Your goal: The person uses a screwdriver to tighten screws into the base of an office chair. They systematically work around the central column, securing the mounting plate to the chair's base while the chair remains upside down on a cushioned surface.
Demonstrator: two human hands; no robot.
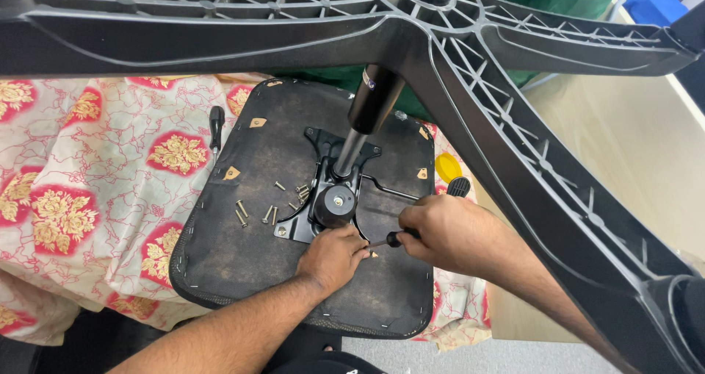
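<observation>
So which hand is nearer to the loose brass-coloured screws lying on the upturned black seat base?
Left. The left hand rests just right of the loose screws; the right hand, gripping the screwdriver, sits farther right.

An upturned chair seat [242, 271] lies underside-up on a floral cloth [95, 168], its black star base [470, 58] spreading across the top of the view. The right hand [448, 231] grips a screwdriver [393, 239] whose tip points at the near edge of the black metal mounting plate [308, 223]. The left hand [334, 255] rests just beside that tip, fingers pinched at it. Loose screws [268, 211] lie scattered on the seat left of the plate. A second screwdriver [217, 124] lies at the seat's far left corner.
</observation>
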